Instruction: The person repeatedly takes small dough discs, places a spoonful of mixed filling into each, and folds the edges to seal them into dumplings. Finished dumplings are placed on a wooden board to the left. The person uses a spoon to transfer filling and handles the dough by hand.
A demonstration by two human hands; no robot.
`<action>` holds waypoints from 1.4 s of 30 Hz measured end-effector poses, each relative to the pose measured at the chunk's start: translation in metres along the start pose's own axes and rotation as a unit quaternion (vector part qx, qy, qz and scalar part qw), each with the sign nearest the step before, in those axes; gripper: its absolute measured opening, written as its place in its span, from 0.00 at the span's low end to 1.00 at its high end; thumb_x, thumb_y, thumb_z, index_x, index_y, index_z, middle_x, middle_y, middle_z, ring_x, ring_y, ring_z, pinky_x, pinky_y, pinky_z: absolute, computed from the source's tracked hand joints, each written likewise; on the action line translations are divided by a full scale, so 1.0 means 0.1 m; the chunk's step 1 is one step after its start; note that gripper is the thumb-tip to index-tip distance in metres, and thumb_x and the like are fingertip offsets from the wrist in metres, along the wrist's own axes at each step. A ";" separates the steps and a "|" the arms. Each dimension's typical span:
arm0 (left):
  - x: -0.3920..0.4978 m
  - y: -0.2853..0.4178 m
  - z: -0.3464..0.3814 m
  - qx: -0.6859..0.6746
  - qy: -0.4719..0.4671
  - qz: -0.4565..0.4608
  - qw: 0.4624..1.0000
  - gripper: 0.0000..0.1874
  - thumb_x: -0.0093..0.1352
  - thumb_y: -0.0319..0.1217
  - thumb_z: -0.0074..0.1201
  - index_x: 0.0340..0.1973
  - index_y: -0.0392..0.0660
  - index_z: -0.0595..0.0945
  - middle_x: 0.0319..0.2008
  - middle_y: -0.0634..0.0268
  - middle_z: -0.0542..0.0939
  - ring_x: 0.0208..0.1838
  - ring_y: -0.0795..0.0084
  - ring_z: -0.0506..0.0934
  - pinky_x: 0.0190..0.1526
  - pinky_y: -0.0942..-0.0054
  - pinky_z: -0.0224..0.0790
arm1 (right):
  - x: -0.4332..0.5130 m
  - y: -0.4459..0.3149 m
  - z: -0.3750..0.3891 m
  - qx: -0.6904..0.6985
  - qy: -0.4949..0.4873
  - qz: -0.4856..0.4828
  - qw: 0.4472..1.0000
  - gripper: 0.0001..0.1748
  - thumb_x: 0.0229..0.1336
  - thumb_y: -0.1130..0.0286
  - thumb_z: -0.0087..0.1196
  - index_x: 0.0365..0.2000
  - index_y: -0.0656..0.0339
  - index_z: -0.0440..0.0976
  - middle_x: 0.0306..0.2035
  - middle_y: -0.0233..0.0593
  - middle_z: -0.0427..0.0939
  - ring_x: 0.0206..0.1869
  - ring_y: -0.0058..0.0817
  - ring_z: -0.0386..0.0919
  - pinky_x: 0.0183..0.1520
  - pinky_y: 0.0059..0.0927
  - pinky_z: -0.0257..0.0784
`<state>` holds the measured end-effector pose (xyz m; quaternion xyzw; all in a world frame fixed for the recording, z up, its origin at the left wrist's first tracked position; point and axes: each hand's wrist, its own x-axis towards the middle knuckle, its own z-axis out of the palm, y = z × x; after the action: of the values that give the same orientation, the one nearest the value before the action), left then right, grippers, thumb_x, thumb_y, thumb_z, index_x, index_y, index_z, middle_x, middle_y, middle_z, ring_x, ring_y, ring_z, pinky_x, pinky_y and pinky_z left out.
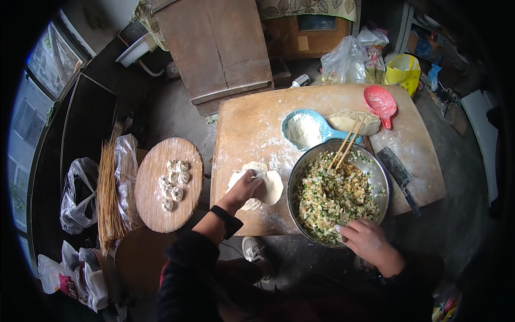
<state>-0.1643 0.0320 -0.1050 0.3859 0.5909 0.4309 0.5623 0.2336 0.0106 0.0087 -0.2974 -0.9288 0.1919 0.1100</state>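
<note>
My left hand (pixel 245 188) pinches the edge of a round dough wrapper (pixel 273 189) over other flat dough rounds (pixel 251 204) on the floured wooden board (pixel 249 133). At the near rim of the large metal bowl (pixel 379 169), my right hand (pixel 364 238) grips a small utensil, mostly hidden, whose thin end is in the chopped filling (pixel 336 197). Wooden chopsticks (pixel 347 143) stand tilted in that filling. Several pleated filled buns or dumplings (pixel 177 194) sit on a round ribbed tray (pixel 153 189) to the left.
Behind the bowl are a blue scoop of flour (pixel 303 131), a long piece of dough (pixel 354 122) and a red scoop (pixel 379 101). A cleaver (pixel 396 167) lies on the board's right side. Plastic bags (pixel 344 60) stand beyond the board; a bundle of thin stalks (pixel 108 197) is left of the tray.
</note>
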 end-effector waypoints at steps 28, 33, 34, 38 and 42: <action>0.00 0.33 -0.14 0.473 -0.096 0.088 0.871 0.10 0.61 0.30 0.55 0.37 0.41 0.83 0.34 0.49 0.82 0.38 0.47 0.79 0.41 0.62 0.71 | 0.59 0.38 -0.91 0.062 0.024 0.108 0.992 0.18 0.53 0.78 0.54 0.47 0.62 0.75 0.37 0.44 0.76 0.40 0.41 0.77 0.46 0.36 0.73; -0.04 0.47 -0.31 0.364 -0.072 0.065 0.926 0.13 0.64 0.29 0.54 0.44 0.37 0.78 0.36 0.49 0.82 0.38 0.57 0.80 0.42 0.65 0.71 | 2.10 0.63 -0.81 0.053 -0.030 0.060 0.996 0.17 0.59 0.70 0.54 0.47 0.68 0.74 0.41 0.51 0.79 0.43 0.39 0.80 0.46 0.36 0.74; -0.04 0.48 -0.33 0.354 -0.083 0.062 0.930 0.13 0.66 0.29 0.52 0.44 0.36 0.77 0.34 0.54 0.82 0.38 0.66 0.79 0.42 0.67 0.71 | 2.40 0.69 -0.65 -0.020 -0.083 0.094 0.992 0.17 0.58 0.68 0.55 0.46 0.68 0.74 0.42 0.51 0.79 0.44 0.41 0.79 0.48 0.38 0.74; -0.09 0.46 -0.42 0.213 -0.108 0.024 0.971 0.13 0.67 0.29 0.52 0.45 0.36 0.77 0.33 0.60 0.81 0.37 0.73 0.75 0.42 0.69 0.70 | 3.11 1.04 0.11 -0.222 -0.196 0.115 0.948 0.23 0.53 0.59 0.61 0.44 0.66 0.73 0.43 0.53 0.79 0.49 0.47 0.77 0.53 0.42 0.72; -0.14 0.48 -0.48 0.215 -0.070 0.050 0.973 0.12 0.68 0.26 0.51 0.46 0.36 0.77 0.33 0.62 0.80 0.37 0.75 0.74 0.43 0.72 0.69 | 3.18 1.36 0.63 -0.263 -0.242 0.125 0.926 0.30 0.45 0.60 0.67 0.48 0.63 0.72 0.46 0.55 0.75 0.50 0.50 0.75 0.53 0.43 0.71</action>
<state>-0.2127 0.0312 -0.0555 0.5558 0.6088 0.2934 0.4840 0.0287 0.2834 -0.0772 -0.3737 -0.8995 0.0195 -0.2255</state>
